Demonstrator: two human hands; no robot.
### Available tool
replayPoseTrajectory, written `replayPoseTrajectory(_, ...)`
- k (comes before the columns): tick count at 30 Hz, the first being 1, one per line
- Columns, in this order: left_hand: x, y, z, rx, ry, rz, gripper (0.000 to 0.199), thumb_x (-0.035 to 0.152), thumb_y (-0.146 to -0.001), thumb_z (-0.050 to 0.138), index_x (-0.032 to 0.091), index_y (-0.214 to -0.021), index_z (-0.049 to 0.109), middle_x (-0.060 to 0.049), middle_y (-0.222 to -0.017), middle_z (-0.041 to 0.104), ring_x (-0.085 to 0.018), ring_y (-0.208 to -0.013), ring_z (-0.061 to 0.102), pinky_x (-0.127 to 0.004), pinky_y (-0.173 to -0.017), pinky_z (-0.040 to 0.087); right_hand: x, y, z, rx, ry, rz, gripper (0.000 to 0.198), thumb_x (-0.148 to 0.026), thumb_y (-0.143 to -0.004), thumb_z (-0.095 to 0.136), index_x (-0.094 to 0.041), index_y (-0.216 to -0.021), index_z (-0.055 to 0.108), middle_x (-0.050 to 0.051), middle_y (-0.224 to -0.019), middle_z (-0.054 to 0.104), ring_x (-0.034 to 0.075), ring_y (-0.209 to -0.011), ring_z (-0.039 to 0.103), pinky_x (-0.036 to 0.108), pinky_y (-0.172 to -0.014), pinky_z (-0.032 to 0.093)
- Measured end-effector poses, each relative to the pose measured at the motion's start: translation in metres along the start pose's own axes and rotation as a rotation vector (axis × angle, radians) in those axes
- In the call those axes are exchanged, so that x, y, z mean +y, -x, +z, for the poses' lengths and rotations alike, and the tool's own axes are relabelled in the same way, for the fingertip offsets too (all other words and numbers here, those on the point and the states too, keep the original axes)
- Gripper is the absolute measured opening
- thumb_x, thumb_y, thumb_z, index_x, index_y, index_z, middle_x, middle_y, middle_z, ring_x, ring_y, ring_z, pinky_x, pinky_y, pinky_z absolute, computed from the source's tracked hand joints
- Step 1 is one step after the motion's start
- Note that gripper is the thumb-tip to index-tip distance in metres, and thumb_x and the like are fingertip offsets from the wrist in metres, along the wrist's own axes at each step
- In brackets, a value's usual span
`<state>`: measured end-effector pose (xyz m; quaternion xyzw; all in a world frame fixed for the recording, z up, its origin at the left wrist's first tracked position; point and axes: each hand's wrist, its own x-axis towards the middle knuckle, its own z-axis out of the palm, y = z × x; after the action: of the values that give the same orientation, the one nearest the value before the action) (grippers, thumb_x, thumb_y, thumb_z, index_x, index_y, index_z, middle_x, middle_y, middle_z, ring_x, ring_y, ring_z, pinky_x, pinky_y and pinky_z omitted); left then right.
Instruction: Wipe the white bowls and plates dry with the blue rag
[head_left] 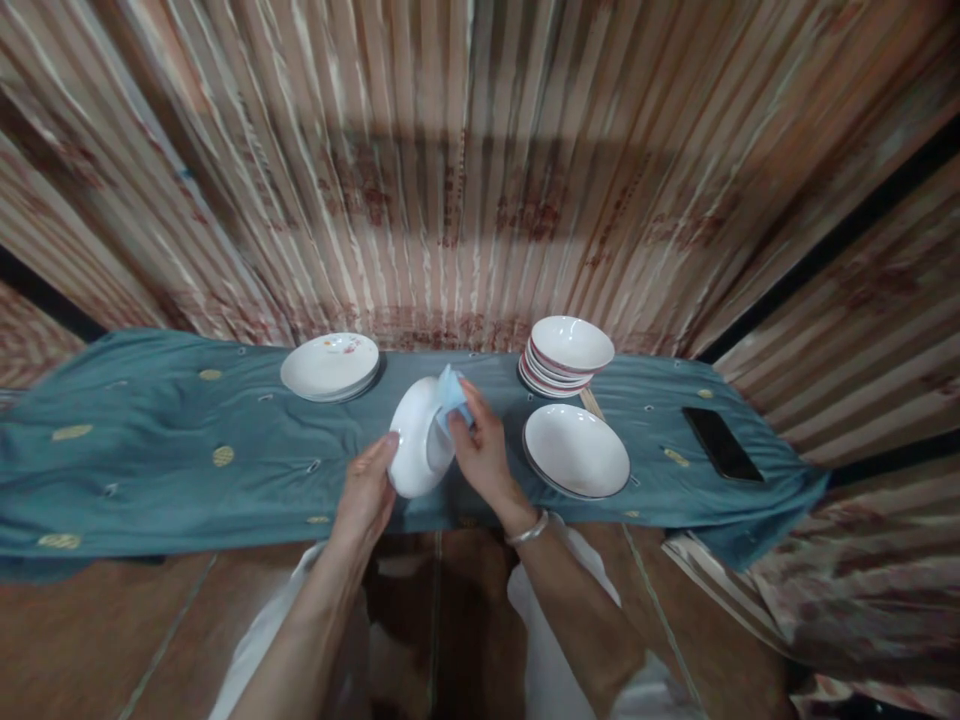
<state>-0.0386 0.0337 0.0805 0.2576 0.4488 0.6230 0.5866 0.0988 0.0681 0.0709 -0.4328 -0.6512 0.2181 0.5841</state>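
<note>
Tilted up on its side above the middle of the table, a white plate [412,440] turns its underside partly toward me. My left hand [367,487] grips its left edge, thumb on the near surface. A light blue cloth [451,392] is pinched in my right hand [480,445] and touches the plate's upper right part. Right of my hands lies a shallow white dish [576,450] with a dark rim, apparently with another under it. Behind that stands a stack of white bowls [571,345] with red bands.
A stack of white plates [330,365], the top one flower-printed, sits at the back left. On the right lies a black phone [721,443]. A green patterned cloth [172,450] covers the table; a pleated curtain [450,180] hangs behind it.
</note>
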Motion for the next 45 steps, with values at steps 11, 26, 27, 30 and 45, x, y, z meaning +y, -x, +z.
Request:
replayPoseTrajectory(11,0.006,-0.004,-0.015,-0.041,0.03,-0.019,0.045,0.033,-0.043,0.088,0.013,-0.081,0.073,-0.007,-0.076,0.074,-0.025,-0.084,0.068,-0.033,-0.074,0.054,-0.013,0.022,0.036,-0.303,0.592,-0.368,0.044,-0.028,-0.097,0.043,-0.023,-0.141,0.045,0.007,-0.152,0.039,0.03,-0.147,0.016,0.052,-0.115,0.021)
replayPoseTrajectory(26,0.011,-0.002,-0.019,-0.075,-0.026,-0.113,0.052,0.048,-0.046,0.089,0.012,-0.078,0.072,-0.007,-0.068,0.072,-0.024,-0.075,0.069,-0.033,-0.067,0.055,0.027,-0.003,0.037,-0.113,0.282,-0.075,0.049,-0.031,-0.099,0.028,-0.014,-0.142,0.044,0.013,-0.146,0.044,0.022,-0.141,0.034,0.046,-0.119,0.024)
replayPoseTrajectory(27,0.011,-0.002,-0.018,-0.081,-0.027,-0.112,0.051,0.048,-0.046,0.089,0.012,-0.078,0.072,-0.007,-0.068,0.072,-0.024,-0.074,0.069,-0.033,-0.067,0.055,0.025,-0.002,0.036,-0.119,0.294,-0.092,0.049,-0.032,-0.099,0.028,-0.014,-0.142,0.044,0.014,-0.147,0.044,0.022,-0.141,0.033,0.047,-0.119,0.023)
replayPoseTrajectory(30,0.009,-0.002,-0.018,-0.093,-0.025,-0.105,0.05,0.048,-0.049,0.087,0.011,-0.079,0.072,-0.007,-0.067,0.071,-0.024,-0.072,0.068,-0.033,-0.066,0.054,0.016,0.003,0.033,-0.155,0.344,-0.163,0.05,-0.034,-0.098,0.034,-0.014,-0.143,0.042,0.014,-0.149,0.04,0.025,-0.144,0.027,0.05,-0.119,0.023)
replayPoseTrajectory(45,0.009,-0.002,-0.012,-0.138,-0.047,-0.069,0.041,0.044,-0.05,0.087,0.013,-0.073,0.072,-0.006,-0.065,0.071,-0.022,-0.07,0.067,-0.03,-0.064,0.052,-0.001,0.012,0.023,-0.249,0.473,-0.251,0.047,-0.028,-0.095,0.036,-0.024,-0.141,0.045,0.007,-0.152,0.038,0.027,-0.147,0.017,0.053,-0.117,0.015)
